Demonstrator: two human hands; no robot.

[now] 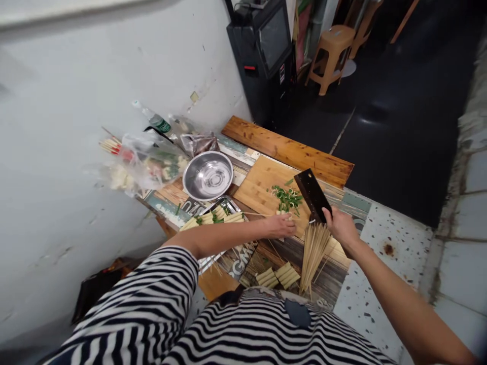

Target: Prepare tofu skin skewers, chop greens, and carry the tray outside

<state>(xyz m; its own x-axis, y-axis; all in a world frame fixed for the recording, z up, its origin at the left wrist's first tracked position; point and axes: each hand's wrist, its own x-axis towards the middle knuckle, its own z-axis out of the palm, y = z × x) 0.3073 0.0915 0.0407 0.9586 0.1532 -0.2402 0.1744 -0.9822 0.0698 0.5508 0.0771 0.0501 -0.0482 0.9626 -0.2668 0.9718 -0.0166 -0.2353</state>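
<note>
My right hand (340, 228) grips a cleaver (312, 192) with a dark, wide blade, tilted over the right side of the wooden cutting board (253, 187). Chopped green trimmings with pale rings (287, 197) lie on the board, left of the blade. My left hand (281, 226) is closed at the board's near edge, fingers pressed on pale rolls mostly hidden beneath them. A bundle of bamboo skewers (314, 253) lies below my right hand. Closer to my body are short pale rolls (277, 276). Skewered rolls with greens (213, 218) rest on a metal tray (232, 204) under my left forearm.
A steel bowl (208, 176) stands left of the board. Plastic bags of food (160, 162) and a bottle (158, 121) are by the wall. Beyond the table lie a wooden bench (285, 149), a black cabinet (262, 61) and a plastic stool (331, 53).
</note>
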